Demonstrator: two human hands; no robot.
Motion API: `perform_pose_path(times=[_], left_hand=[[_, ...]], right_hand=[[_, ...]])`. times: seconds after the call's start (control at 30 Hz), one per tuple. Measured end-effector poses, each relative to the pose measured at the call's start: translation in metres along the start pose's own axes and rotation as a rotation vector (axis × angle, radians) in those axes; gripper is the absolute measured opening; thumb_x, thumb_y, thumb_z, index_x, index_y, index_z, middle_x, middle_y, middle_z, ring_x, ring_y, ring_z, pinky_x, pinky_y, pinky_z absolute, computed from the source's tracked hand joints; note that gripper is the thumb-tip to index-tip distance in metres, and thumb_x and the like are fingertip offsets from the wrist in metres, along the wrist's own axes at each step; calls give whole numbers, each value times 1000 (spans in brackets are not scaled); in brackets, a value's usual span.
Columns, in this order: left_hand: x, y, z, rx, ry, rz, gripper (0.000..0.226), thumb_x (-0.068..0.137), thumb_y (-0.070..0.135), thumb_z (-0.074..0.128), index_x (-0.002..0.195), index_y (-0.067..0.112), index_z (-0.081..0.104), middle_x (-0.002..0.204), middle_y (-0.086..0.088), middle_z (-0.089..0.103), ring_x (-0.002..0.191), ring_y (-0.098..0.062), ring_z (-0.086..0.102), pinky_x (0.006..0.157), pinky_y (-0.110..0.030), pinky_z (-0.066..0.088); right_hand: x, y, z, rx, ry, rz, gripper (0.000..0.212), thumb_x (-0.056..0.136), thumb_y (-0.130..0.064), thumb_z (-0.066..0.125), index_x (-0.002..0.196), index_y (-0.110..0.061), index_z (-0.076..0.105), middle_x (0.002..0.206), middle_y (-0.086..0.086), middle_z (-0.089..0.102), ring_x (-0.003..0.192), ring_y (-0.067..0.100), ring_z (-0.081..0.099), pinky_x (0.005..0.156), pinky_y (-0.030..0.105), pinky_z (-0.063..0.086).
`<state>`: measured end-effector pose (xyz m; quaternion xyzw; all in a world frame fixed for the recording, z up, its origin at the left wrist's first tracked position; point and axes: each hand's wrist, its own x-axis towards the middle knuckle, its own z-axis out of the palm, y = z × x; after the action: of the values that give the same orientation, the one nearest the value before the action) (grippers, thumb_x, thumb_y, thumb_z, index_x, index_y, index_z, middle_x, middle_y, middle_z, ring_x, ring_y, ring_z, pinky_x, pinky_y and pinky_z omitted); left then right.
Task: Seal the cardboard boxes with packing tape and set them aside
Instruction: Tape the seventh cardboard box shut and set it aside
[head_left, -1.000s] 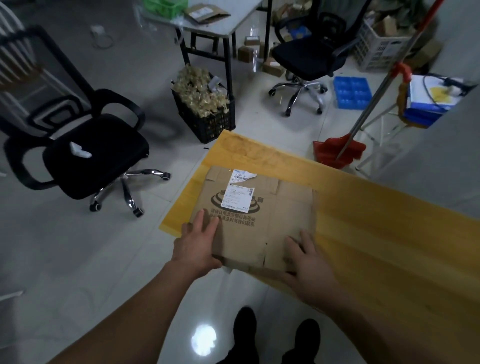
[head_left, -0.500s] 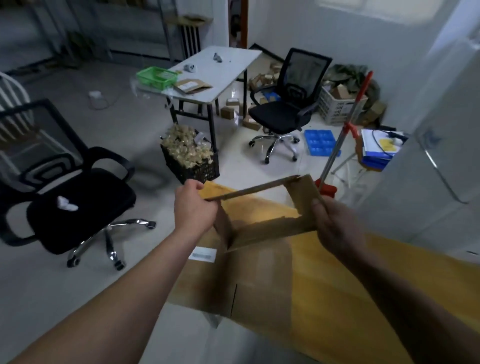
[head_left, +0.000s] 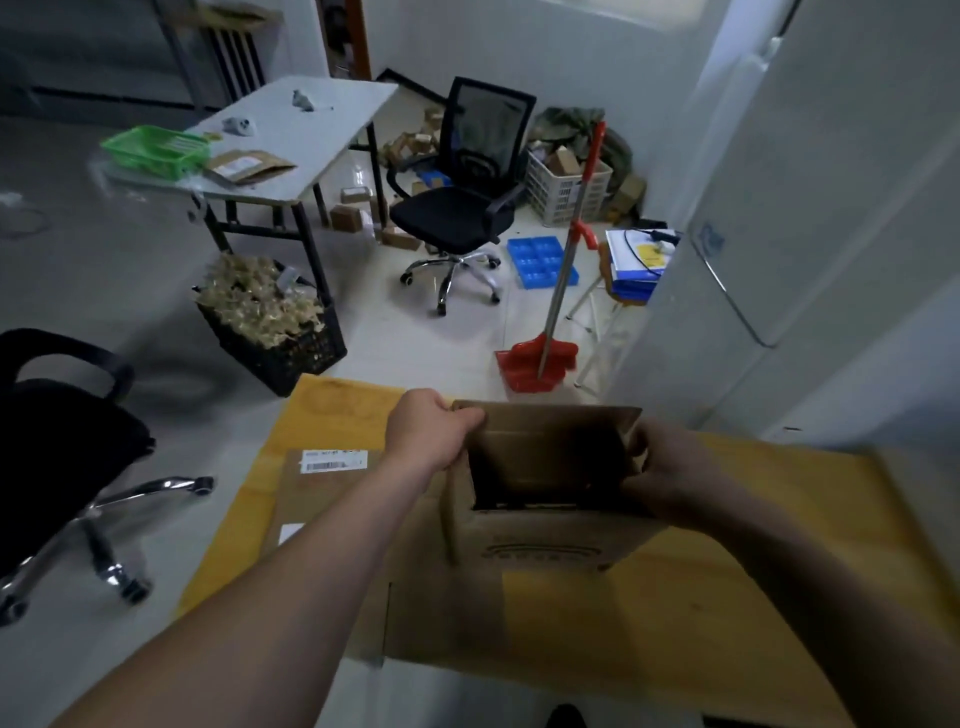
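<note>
A brown cardboard box (head_left: 550, 540) is held up above the yellow wooden table (head_left: 753, 597), spread into an open tube so I look through its dark inside. My left hand (head_left: 428, 434) grips its upper left edge, fingers curled over the rim. My right hand (head_left: 670, 475) grips the right side wall near the top. Under it, a flattened cardboard box (head_left: 317, 499) with a white barcode label lies on the table's left part. No packing tape is in view.
A black office chair (head_left: 57, 462) stands left of the table. Beyond the table are a black crate of pale packing filler (head_left: 270, 322), a red dustpan with its long handle (head_left: 540, 364), a white desk (head_left: 291, 140), a second chair (head_left: 462, 208) and a white cabinet (head_left: 810, 234) at the right.
One second ago both hands pressed on the flat box on the table. Since then they lifted it and spread it open into a tube; my view rose toward the room.
</note>
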<state>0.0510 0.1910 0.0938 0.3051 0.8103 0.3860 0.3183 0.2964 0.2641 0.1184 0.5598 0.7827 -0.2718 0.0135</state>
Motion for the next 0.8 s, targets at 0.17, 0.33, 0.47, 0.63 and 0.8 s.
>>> perform_pose_path(times=[0.17,0.33,0.47,0.63,0.8], left_hand=[[-5,5,10,64,-19,199,48,84,51,67,56,16,52,53,0,54,57,-19,54,58,-33,41],[-3,-14,7,194,-228,318,37,95,46,54,76,21,73,78,5,55,74,-10,54,65,-27,38],[0,-22,5,271,-299,341,37,99,41,48,90,14,72,101,2,46,91,-13,51,78,-28,39],[4,-26,1,24,-333,181,40,97,52,44,84,19,62,105,1,57,98,-17,57,88,-38,46],[-6,-27,1,259,-205,361,47,78,51,74,106,23,49,107,7,49,87,-10,53,65,-23,39]], right_hand=[[11,15,10,189,-62,33,24,82,-33,77,95,-30,57,92,-4,63,82,13,60,66,27,45],[9,17,-1,483,-210,-35,42,82,-52,70,104,-16,70,90,6,69,77,20,64,69,29,50],[0,27,-7,509,-391,-148,45,74,-44,76,113,-26,66,113,0,69,101,12,66,89,30,55],[-1,38,23,442,-66,-65,17,85,-17,74,100,-24,70,104,-2,69,95,13,66,79,34,58],[-2,29,44,479,242,-9,30,79,-21,80,103,-24,62,105,-3,63,93,13,62,65,23,54]])
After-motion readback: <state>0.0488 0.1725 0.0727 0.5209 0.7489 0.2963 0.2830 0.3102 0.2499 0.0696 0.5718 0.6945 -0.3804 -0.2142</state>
